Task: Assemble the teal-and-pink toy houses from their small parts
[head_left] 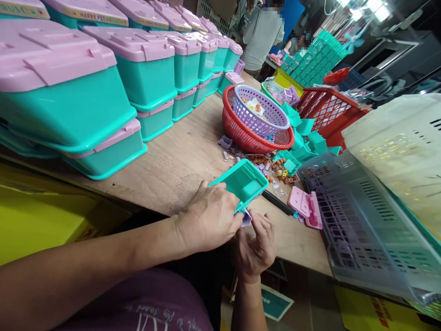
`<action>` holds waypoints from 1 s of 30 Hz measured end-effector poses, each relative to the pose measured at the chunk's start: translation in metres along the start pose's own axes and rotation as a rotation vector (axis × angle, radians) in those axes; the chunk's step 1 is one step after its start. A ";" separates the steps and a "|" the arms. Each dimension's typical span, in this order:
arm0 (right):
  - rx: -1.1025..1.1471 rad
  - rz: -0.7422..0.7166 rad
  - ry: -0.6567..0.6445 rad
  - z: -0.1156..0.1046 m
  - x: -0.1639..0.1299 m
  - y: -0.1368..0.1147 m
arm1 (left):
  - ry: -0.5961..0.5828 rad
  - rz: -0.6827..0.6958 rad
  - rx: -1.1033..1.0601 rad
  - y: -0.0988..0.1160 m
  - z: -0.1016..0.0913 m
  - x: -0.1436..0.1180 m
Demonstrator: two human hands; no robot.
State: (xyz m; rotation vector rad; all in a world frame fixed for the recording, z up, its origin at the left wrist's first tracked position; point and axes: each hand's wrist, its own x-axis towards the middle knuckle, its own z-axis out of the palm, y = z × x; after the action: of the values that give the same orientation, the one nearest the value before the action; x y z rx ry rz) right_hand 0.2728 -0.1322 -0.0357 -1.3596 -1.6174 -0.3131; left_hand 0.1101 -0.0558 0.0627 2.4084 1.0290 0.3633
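The left hand point(210, 216) grips the near end of a teal tray point(243, 181); the right hand point(257, 248) pinches a small lilac piece point(246, 219) against its corner. Finished teal boxes point(144, 69) stack at ten o'clock. Loose teal parts point(306, 138) at two o'clock suggest much remains.
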 end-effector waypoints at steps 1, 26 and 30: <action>0.007 0.000 -0.003 0.000 0.000 0.000 | -0.007 -0.004 0.000 0.000 0.000 0.000; -0.122 -0.324 -0.664 -0.015 0.083 0.003 | -0.124 0.554 0.510 -0.040 -0.021 0.027; 0.071 -0.308 -0.748 -0.007 0.091 0.010 | -0.067 0.520 0.558 -0.048 -0.015 0.023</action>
State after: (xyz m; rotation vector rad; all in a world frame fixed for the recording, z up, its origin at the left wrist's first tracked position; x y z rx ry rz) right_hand 0.2928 -0.0778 0.0352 -1.2377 -2.4386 0.0990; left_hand 0.0908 -0.0056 0.0507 3.1653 0.4949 0.1738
